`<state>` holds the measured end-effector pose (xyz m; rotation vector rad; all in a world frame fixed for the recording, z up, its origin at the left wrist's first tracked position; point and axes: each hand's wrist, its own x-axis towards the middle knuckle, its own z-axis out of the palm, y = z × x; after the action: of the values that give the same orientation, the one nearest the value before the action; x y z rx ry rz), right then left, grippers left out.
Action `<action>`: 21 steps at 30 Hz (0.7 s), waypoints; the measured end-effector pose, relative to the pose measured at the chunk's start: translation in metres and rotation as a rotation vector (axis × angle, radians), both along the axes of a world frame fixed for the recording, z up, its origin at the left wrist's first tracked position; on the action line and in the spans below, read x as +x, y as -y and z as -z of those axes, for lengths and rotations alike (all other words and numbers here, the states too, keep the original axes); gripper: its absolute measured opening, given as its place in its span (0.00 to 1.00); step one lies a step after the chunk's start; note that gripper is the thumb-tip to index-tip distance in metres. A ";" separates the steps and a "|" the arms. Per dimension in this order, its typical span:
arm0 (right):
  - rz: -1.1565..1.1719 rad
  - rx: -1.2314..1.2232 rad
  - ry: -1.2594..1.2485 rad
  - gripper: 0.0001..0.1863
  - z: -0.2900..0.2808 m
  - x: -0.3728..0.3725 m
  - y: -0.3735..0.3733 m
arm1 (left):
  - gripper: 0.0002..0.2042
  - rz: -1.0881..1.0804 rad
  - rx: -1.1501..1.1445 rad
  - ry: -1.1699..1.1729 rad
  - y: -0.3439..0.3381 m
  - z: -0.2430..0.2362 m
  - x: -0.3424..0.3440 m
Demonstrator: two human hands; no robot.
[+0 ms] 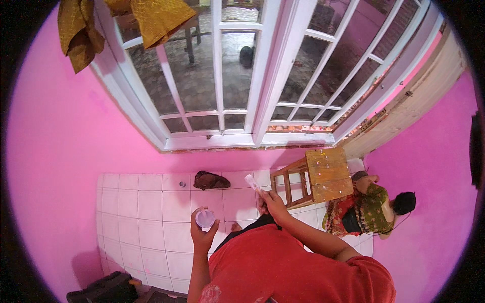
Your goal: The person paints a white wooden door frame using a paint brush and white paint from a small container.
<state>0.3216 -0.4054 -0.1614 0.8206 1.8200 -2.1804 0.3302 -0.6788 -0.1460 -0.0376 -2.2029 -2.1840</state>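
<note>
My left hand (200,230) is wrapped round a small round cup (205,218) with pale lavender-white content, perhaps paint. Closed on the handle of a flat paintbrush (251,181), my right hand (274,204) is to the right of the cup. The brush's pale head points up and left, apart from the cup and in front of the window wall. Above both hands stands a white-framed window (257,121) with several glass panes.
A paint-spotted wooden stool (328,174) stands right of my hands, with a person in patterned clothes (371,209) beyond it. A dark brown cloth-like bundle (211,180) and a small cap-like object (182,184) lie on the tiles. Mustard curtains (159,20) hang upper left; a black bag (103,289) sits lower left.
</note>
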 end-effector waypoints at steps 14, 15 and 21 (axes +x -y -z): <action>-0.187 0.024 -0.032 0.16 0.013 -0.010 0.008 | 0.30 -0.065 0.027 0.025 0.010 0.001 0.010; -0.174 0.017 -0.023 0.16 0.010 -0.010 0.009 | 0.30 -0.072 0.026 0.025 0.009 0.000 0.010; -0.136 0.050 -0.047 0.18 0.019 -0.010 0.011 | 0.29 -0.088 0.021 -0.014 0.008 0.001 0.011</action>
<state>0.3114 -0.4167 -0.1801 0.6401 1.8995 -2.0944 0.3409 -0.6872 -0.1468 0.0431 -2.1310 -2.1535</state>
